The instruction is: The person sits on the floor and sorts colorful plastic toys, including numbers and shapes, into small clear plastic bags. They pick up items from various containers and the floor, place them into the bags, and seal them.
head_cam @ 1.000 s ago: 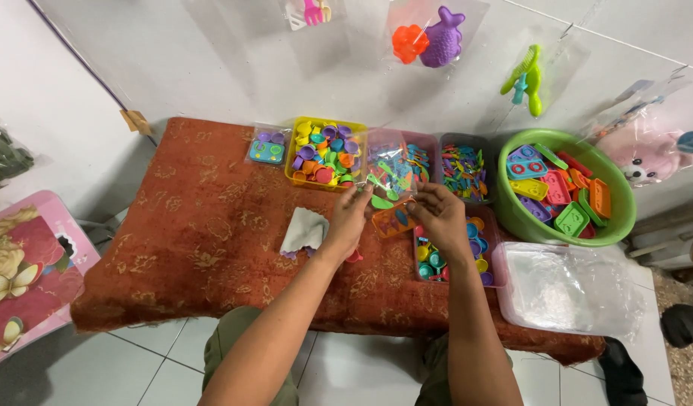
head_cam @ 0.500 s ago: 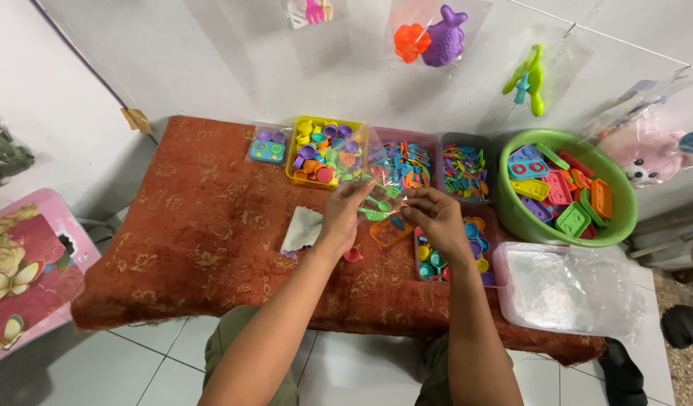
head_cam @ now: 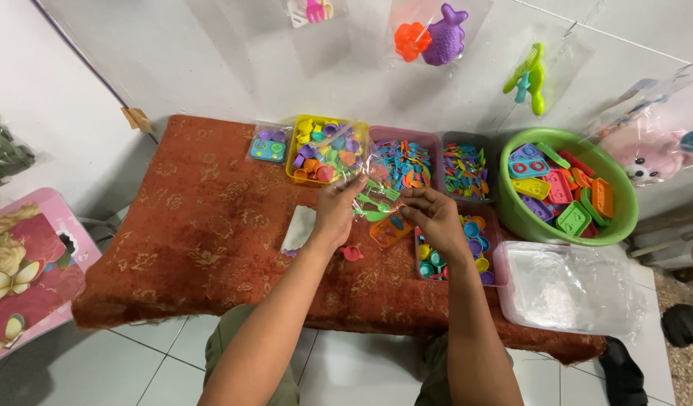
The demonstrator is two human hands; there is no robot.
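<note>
Clear bag [head_cam: 361, 162] now lifted higher (green toy cutlery [head_cam: 375, 204] inside).

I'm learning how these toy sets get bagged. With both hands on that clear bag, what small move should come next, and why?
Probably ease the green toy utensils deeper into the clear plastic bag. The left hand holds the bag up at its edge, the right hand is at the utensils, and they seem only partly inside.
</note>
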